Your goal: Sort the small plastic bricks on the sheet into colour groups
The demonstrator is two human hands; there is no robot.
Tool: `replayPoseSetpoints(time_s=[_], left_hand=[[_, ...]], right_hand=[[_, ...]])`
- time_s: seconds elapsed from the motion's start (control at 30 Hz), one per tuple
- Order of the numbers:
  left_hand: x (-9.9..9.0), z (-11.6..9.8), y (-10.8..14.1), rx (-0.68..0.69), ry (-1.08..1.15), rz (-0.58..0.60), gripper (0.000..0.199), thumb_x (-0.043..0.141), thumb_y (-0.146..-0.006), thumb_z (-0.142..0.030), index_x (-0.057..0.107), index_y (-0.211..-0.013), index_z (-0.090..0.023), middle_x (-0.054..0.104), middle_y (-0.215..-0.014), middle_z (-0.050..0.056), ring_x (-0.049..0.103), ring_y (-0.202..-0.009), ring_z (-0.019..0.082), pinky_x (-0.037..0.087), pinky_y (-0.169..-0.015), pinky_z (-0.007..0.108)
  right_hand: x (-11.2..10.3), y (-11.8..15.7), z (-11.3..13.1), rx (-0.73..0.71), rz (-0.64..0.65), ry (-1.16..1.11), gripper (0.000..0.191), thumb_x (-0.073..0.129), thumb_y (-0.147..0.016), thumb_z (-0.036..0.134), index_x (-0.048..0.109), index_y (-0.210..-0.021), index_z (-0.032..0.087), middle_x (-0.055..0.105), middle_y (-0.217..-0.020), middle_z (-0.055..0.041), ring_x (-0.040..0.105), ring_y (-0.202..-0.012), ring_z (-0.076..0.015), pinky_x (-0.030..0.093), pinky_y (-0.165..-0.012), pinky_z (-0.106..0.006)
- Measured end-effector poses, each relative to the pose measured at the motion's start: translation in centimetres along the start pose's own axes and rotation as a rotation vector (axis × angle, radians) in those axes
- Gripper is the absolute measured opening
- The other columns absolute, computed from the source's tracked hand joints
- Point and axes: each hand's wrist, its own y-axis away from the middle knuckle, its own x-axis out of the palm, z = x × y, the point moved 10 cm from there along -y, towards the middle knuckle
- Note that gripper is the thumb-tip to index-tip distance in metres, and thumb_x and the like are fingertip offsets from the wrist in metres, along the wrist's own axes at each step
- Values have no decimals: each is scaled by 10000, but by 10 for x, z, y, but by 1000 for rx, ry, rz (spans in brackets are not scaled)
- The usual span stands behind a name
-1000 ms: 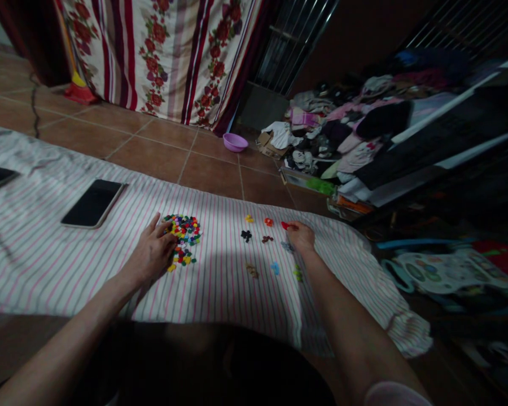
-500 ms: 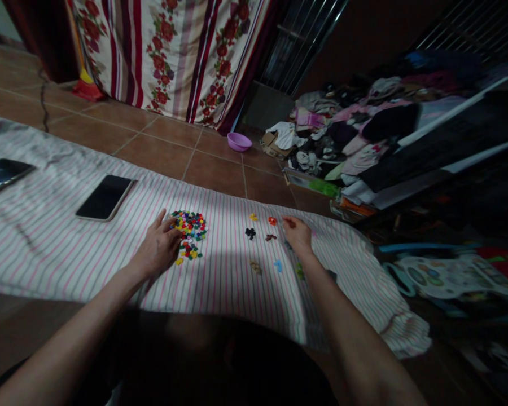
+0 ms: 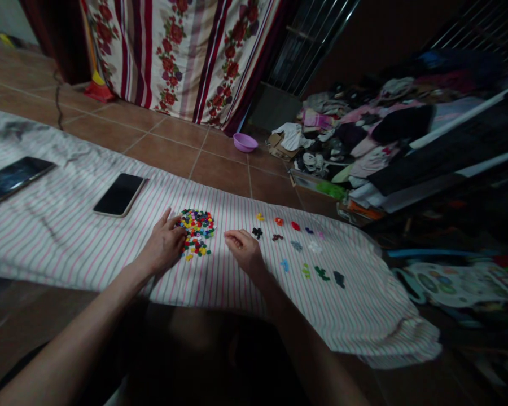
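A mixed heap of small coloured plastic pieces (image 3: 197, 225) lies on the striped cloth (image 3: 237, 287). At its left edge rests my left hand (image 3: 166, 243), fingers apart, with the fingertips touching the outer pieces. My right hand (image 3: 244, 249) is just right of the heap, fingers curled together; whether anything is between them is hidden. Beyond it sit small single-colour groups: yellow pieces (image 3: 259, 216), black pieces (image 3: 257, 232), orange pieces (image 3: 279, 221), red pieces (image 3: 295, 225), brown pieces (image 3: 277, 237), light blue pieces (image 3: 284, 265) and dark green pieces (image 3: 322, 273).
Two dark-screened devices, a phone (image 3: 119, 194) and a larger one (image 3: 17, 179), lie on the cloth at left. A purple basin (image 3: 245, 142) stands on the tiled floor before a floral curtain (image 3: 173, 56). Piled clothes (image 3: 355, 124) fill the right side.
My right hand has moved left, from beside the orange pieces to near the mixed heap, uncovering groups at right. My left hand stays at the heap. The view has shifted slightly.
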Motion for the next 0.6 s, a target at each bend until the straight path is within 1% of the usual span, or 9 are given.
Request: replayPoseSetpoints(time_s=[0.13,0.23,0.37,0.5,0.6], left_hand=[[-3,1,2,0,3,24,266,408,-855,-201,673,-836,-194,695,-942,68,546,-1163,249,226,-1177,584],[-7,4,4,-14,-17,11,275,401,-849,-194,675,-857,-195,692,-965,70,544,-1163,250,247,-1171,577],[-11,10,9,-43,-43,-10,260,414,-841,-205,672,-872,-195,677,-1034,82,538,-1171,253,303,-1143,568],[-6,13,16,-23,-41,32,277,411,-859,-220,659,-977,-178,673,-1058,82,531,-1192,240,274,-1158,550],[-1,15,22,0,-12,65,305,394,-872,-214,634,-1056,-179,676,-1070,79,536,-1192,231,278,-1150,554]], right_hand=[[27,2,22,-69,99,15,195,525,-842,204,712,-895,207,655,-829,-42,602,-726,-139,496,-689,-250],[39,1,30,-58,149,29,194,541,-831,182,717,-906,218,649,-823,-33,602,-729,-140,497,-706,-253],[48,-2,36,-17,150,25,203,551,-833,185,718,-934,239,648,-857,-25,602,-740,-139,500,-714,-255],[59,-5,43,-8,152,18,217,549,-842,194,719,-965,248,647,-885,-28,604,-767,-142,500,-728,-256],[64,-6,45,-12,138,2,224,541,-852,213,716,-989,247,640,-920,-36,602,-774,-144,502,-723,-257]])
